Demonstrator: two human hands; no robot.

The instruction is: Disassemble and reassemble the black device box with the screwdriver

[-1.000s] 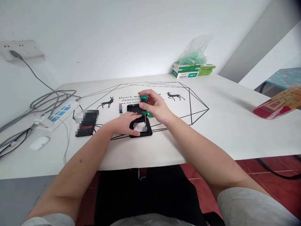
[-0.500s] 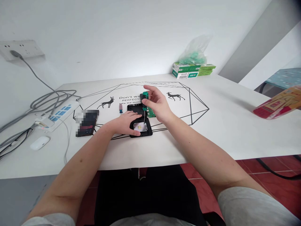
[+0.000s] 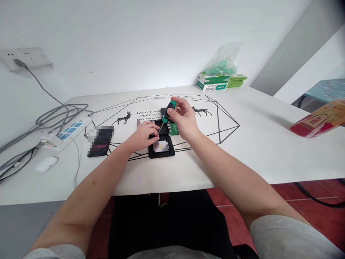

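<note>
A small black open device case [image 3: 161,150] with a metal plate inside lies on the white table [image 3: 242,144]. My left hand [image 3: 144,136] rests at the case's upper left edge, fingertips pinched near the screwdriver tip; whether it holds anything I cannot see. My right hand [image 3: 183,118] holds a green-handled screwdriver [image 3: 167,112], tilted with its tip down-left toward the case. A green circuit board [image 3: 174,128] lies just behind the case, partly hidden by my right hand.
A dark phone [image 3: 99,142] lies left of the case. A power strip [image 3: 67,132], cables and a white mouse [image 3: 46,163] sit at far left. Green boxes with a plastic bag [image 3: 221,77] stand at the back. A red packet [image 3: 318,120] is at right.
My right hand lifted and tilted the screwdriver from upright to slanting left. My left hand slid from the case's lower left up to its upper left edge, uncovering more of the case.
</note>
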